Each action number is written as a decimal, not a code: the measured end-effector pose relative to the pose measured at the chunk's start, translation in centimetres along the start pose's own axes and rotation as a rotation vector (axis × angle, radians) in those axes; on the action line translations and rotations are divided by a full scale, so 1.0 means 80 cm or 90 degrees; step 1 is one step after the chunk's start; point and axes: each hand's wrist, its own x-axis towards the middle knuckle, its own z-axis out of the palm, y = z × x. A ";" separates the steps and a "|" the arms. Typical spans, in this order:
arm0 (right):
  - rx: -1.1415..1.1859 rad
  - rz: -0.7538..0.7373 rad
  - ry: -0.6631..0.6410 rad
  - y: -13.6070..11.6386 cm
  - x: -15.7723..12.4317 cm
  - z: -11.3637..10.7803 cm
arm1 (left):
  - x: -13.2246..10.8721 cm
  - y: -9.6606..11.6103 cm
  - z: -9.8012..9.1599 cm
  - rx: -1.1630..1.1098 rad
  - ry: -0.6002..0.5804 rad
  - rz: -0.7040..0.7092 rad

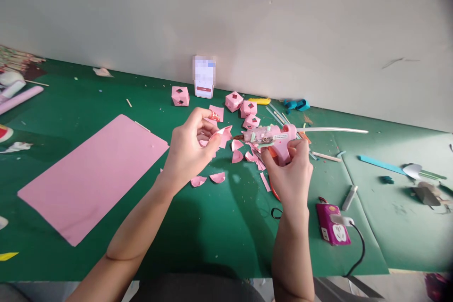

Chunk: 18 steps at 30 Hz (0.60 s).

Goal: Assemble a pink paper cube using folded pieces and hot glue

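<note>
L hand (191, 144) pinches a small folded pink paper piece (225, 137) btwn thumb & fingers, held up over the middle of the green worktop (212, 236). Reddish wrap (214, 115) on one finger of that hand. R hand (292, 167) grips a pink glue gun (260, 135) by its handle, nozzle pointing L at the paper piece; tip is v. close, can't quite tell if touching. Long whitish glue stick (332, 130) pokes out the gun's rear, to R.

Under & around hands: curved pink cut-offs (217, 177) scattered. Behind them, 4 folded pink paper balls w/ diamond holes: one ball (180, 96) L of the phone (204, 78), other three grouped to its R. Phone stands upright near the wall (226, 19), screen lit, partly pixelated.

Big pink sheet (95, 174) lies flat L of L arm. Yellow item (260, 101) & blue item (297, 104) at back, R of the balls. Purple socket block (331, 231) R of R forearm, white plug in it, black cable (363, 245) running to front edge.
</note>
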 end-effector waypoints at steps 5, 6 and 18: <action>-0.022 0.003 0.032 0.004 0.002 0.000 | 0.000 0.000 -0.001 0.001 -0.004 0.000; -0.019 0.003 0.034 0.003 0.001 -0.001 | 0.000 0.000 0.000 0.002 -0.005 0.001; -0.040 -0.009 0.055 0.002 -0.002 0.004 | -0.003 -0.002 0.007 0.031 -0.042 0.031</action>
